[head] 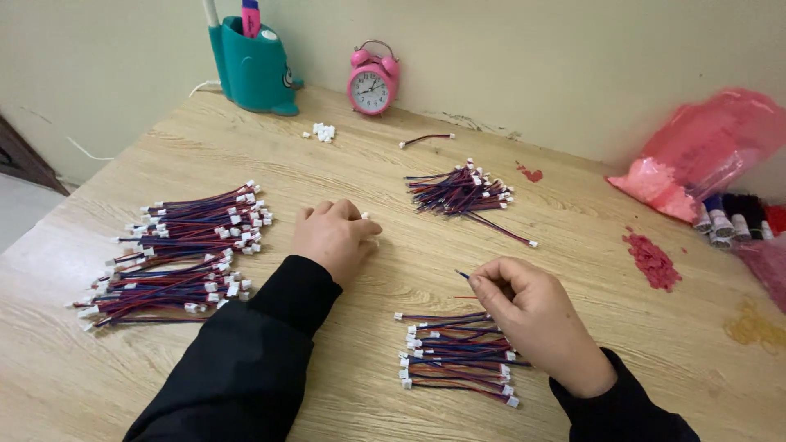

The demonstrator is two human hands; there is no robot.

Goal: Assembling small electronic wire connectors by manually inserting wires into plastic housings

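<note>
Left hand (334, 237) lies knuckles up, fingers curled under into a loose fist, black sleeve running back toward the table's near edge. Right hand (532, 315) sits nearer that edge, thumb and forefinger pinched together, wrist bent, its black cuff just showing at the bottom.

A pink alarm clock (372, 78) and teal pen holder (252, 67) stand by the wall; a pink plastic bag (704, 147) lies right.

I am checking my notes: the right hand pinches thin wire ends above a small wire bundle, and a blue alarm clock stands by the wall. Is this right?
Not quite. The head view shows the alarm clock is pink, not blue. The rest holds: the right hand pinches thin wire ends above the small wire bundle, and the clock stands by the wall.
</note>
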